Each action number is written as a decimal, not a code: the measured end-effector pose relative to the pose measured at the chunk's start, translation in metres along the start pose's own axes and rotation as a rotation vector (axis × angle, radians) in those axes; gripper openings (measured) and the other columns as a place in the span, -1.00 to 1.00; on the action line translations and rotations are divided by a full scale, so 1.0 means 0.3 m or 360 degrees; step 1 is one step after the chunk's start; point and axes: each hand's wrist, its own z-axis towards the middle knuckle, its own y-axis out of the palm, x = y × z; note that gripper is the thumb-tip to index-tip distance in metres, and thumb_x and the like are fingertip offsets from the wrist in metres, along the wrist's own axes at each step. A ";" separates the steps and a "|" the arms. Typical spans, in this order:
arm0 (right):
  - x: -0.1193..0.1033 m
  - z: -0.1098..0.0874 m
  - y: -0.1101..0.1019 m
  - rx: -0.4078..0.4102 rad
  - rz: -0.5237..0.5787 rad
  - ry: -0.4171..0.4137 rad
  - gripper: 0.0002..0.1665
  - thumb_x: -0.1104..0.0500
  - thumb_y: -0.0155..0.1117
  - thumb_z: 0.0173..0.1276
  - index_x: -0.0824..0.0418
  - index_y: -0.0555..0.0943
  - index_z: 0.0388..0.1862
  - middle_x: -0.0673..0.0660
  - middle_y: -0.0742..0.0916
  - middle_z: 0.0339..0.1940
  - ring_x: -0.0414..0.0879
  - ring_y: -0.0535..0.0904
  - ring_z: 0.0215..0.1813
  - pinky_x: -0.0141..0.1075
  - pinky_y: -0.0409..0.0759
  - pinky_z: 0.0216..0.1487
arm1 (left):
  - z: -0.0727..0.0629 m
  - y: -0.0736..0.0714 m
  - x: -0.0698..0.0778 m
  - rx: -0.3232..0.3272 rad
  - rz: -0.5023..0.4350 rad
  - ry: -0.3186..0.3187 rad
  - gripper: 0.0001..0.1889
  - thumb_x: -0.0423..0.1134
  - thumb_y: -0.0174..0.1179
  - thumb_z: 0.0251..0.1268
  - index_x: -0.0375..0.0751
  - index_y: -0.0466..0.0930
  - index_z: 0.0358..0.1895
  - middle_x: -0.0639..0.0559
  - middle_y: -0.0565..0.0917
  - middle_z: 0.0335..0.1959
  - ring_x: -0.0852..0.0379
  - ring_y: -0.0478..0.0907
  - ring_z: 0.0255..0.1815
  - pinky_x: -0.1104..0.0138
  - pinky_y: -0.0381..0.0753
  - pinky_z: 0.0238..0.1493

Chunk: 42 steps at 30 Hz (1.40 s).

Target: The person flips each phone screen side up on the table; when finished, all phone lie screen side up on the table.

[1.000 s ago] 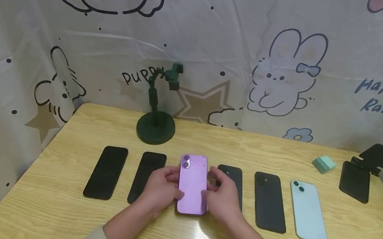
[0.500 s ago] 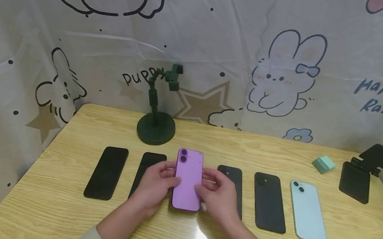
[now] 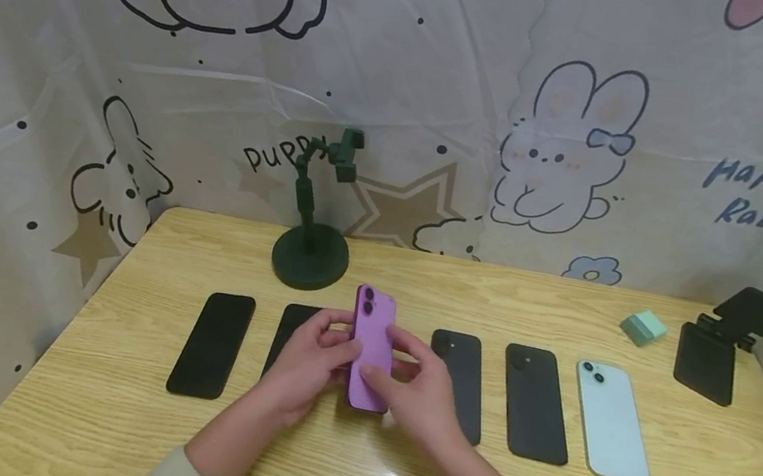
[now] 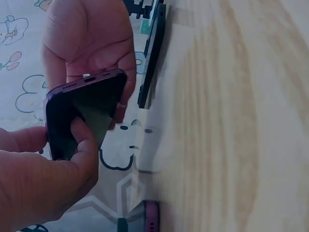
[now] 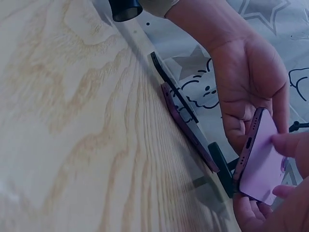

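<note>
A purple smartphone (image 3: 378, 326), camera side up, is held above the table between both hands in the head view. My left hand (image 3: 307, 365) grips its left edge, thumb on the back. In the left wrist view, a left fingertip lies on the dark screen (image 4: 60, 123) underneath. My right hand (image 3: 424, 392) pinches the right edge, with its thumb on the back. The phone tilts, and its port edge shows in the right wrist view. A black phone (image 3: 291, 324) lies partly hidden behind the left hand, and a dark phone (image 3: 467, 379) beside the right.
Another black phone (image 3: 210, 344) lies at the left; a dark phone (image 3: 536, 403) and a light blue phone (image 3: 614, 424) lie at the right. Along the back stand a dark green jointed stand (image 3: 310, 256), a small green block (image 3: 645, 327) and a black folding stand (image 3: 707, 360).
The purple phone has risen off the table, moved slightly left and away, and tilted. My right fingers have moved farther over its back. The other phones have stayed put.
</note>
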 end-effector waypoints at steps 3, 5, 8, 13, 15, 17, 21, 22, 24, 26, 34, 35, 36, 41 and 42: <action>0.000 -0.001 0.006 -0.0006 0.0010 -0.0006 -0.30 0.18 0.49 0.27 0.17 0.50 0.39 0.19 0.62 0.19 0.08 0.66 0.02 -0.16 0.67 -0.12 | -0.005 -0.004 0.012 -0.0063 -0.0004 -0.0010 -0.63 -0.38 0.11 0.49 -0.28 0.40 0.29 -0.26 0.64 0.01 -0.05 0.64 -0.09 0.16 0.64 -0.11; 0.000 -0.004 0.009 -0.0001 0.0033 -0.0022 -0.30 0.15 0.49 0.28 0.17 0.51 0.39 0.20 0.62 0.19 0.09 0.66 0.02 -0.14 0.67 -0.10 | -0.006 -0.007 0.019 -0.0101 -0.0004 -0.0008 -0.63 -0.37 0.10 0.50 -0.28 0.41 0.31 -0.26 0.63 0.03 -0.04 0.64 -0.08 0.16 0.64 -0.09; 0.000 -0.010 0.011 -0.0004 0.0094 -0.0035 -0.31 0.10 0.48 0.30 0.16 0.51 0.39 0.19 0.61 0.21 0.11 0.65 0.05 -0.12 0.67 -0.08 | -0.006 -0.008 0.025 -0.0131 0.0003 0.0006 -0.63 -0.38 0.09 0.50 -0.28 0.44 0.31 -0.27 0.62 0.03 -0.04 0.64 -0.08 0.14 0.64 -0.07; -0.002 -0.017 0.010 -0.0060 0.0283 -0.0101 -0.37 0.11 0.40 0.38 0.11 0.50 0.41 0.22 0.60 0.24 0.12 0.66 0.06 -0.14 0.68 -0.09 | 0.001 -0.007 0.015 -0.0107 0.0175 0.0091 -0.65 -0.39 0.20 0.42 -0.25 0.58 0.24 -0.21 0.64 0.00 -0.04 0.62 -0.07 0.15 0.62 -0.05; -0.003 -0.019 0.011 -0.0084 0.0361 -0.0155 -0.40 0.14 0.35 0.42 0.10 0.50 0.42 0.24 0.59 0.25 0.14 0.67 0.04 -0.14 0.68 -0.09 | 0.003 -0.007 0.008 -0.0040 0.0351 0.0141 -0.67 -0.34 0.28 0.37 -0.19 0.64 0.18 -0.13 0.65 -0.01 -0.04 0.60 -0.08 0.17 0.60 -0.10; -0.004 -0.022 0.012 -0.0098 0.0414 -0.0205 -0.44 0.17 0.30 0.46 0.09 0.49 0.42 0.28 0.58 0.28 0.15 0.67 0.04 -0.13 0.67 -0.08 | 0.004 -0.007 0.002 0.0039 0.0523 0.0178 -0.67 -0.27 0.35 0.33 -0.15 0.67 0.14 -0.08 0.66 -0.01 -0.04 0.58 -0.09 0.18 0.57 -0.17; -0.011 -0.031 0.015 -0.0120 0.0517 -0.0240 -0.45 0.20 0.21 0.51 0.13 0.46 0.45 0.33 0.54 0.32 0.11 0.62 0.13 -0.09 0.64 0.00 | 0.007 -0.011 -0.004 0.0112 0.0638 0.0201 -0.57 -0.18 0.41 0.27 -0.20 0.64 0.18 -0.09 0.64 0.02 -0.03 0.59 -0.07 0.19 0.59 -0.15; -0.014 -0.034 0.016 -0.0132 0.0560 -0.0236 -0.45 0.20 0.19 0.52 0.16 0.45 0.46 0.36 0.53 0.32 0.09 0.61 0.14 -0.10 0.64 0.00 | 0.008 -0.011 -0.004 0.0117 0.0641 0.0202 -0.54 -0.17 0.41 0.26 -0.22 0.62 0.20 -0.09 0.64 0.02 -0.02 0.60 -0.06 0.19 0.60 -0.13; -0.017 -0.038 0.019 -0.0156 0.0656 -0.0205 -0.45 0.19 0.12 0.55 0.20 0.40 0.48 0.37 0.53 0.32 0.05 0.60 0.15 -0.11 0.64 0.00 | 0.010 -0.011 -0.004 0.0119 0.0634 0.0200 -0.52 -0.17 0.42 0.26 -0.24 0.60 0.22 -0.10 0.64 0.00 -0.02 0.60 -0.05 0.18 0.60 -0.09; -0.019 -0.042 0.021 -0.0170 0.0744 -0.0176 -0.45 0.19 0.05 0.58 0.27 0.36 0.50 0.38 0.55 0.29 0.02 0.61 0.12 -0.13 0.64 -0.02 | 0.011 -0.011 -0.005 0.0124 0.0633 0.0199 -0.50 -0.17 0.41 0.27 -0.26 0.58 0.24 -0.09 0.64 -0.03 -0.01 0.59 -0.06 0.18 0.59 -0.07; -0.017 -0.038 0.018 -0.0040 0.0692 -0.0082 -0.54 0.24 0.00 0.60 0.25 0.46 0.42 0.31 0.68 0.10 0.06 0.69 0.01 -0.10 0.69 -0.14 | 0.011 0.002 0.001 0.0189 0.0522 0.0188 -0.40 -0.27 0.45 0.21 -0.29 0.48 0.31 -0.14 0.59 -0.14 0.00 0.61 -0.24 0.25 0.62 -0.20; -0.015 -0.035 0.017 -0.0005 0.0659 -0.0060 -0.55 0.24 0.02 0.60 0.24 0.49 0.40 0.29 0.68 0.09 0.05 0.69 0.00 -0.12 0.69 -0.15 | 0.009 0.004 0.003 0.0202 0.0528 0.0187 -0.41 -0.28 0.46 0.20 -0.29 0.49 0.30 -0.14 0.59 -0.15 0.01 0.61 -0.27 0.27 0.63 -0.21; -0.013 -0.032 0.016 0.0028 0.0629 -0.0040 -0.57 0.25 0.05 0.58 0.24 0.52 0.37 0.28 0.67 0.07 0.04 0.69 -0.02 -0.13 0.69 -0.16 | 0.009 0.004 0.003 0.0215 0.0541 0.0180 -0.42 -0.28 0.46 0.19 -0.28 0.51 0.28 -0.12 0.58 -0.16 0.02 0.60 -0.28 0.28 0.61 -0.22; 0.002 -0.020 0.007 0.0203 0.0517 0.0034 -0.59 0.35 0.18 0.48 0.26 0.60 0.28 0.26 0.59 -0.03 -0.07 0.66 -0.29 -0.31 0.63 -0.40 | 0.014 0.001 0.000 0.0254 0.0547 0.0154 -0.50 -0.41 0.36 0.26 -0.29 0.55 0.28 -0.10 0.56 -0.16 0.06 0.54 -0.33 0.26 0.58 -0.34; 0.005 -0.019 0.005 0.0229 0.0502 0.0043 -0.58 0.38 0.19 0.45 0.26 0.60 0.27 0.25 0.59 -0.02 -0.09 0.65 -0.33 -0.34 0.60 -0.43 | 0.015 -0.001 -0.002 0.0250 0.0528 0.0144 -0.51 -0.45 0.33 0.28 -0.30 0.54 0.29 -0.11 0.55 -0.16 0.06 0.53 -0.35 0.25 0.57 -0.36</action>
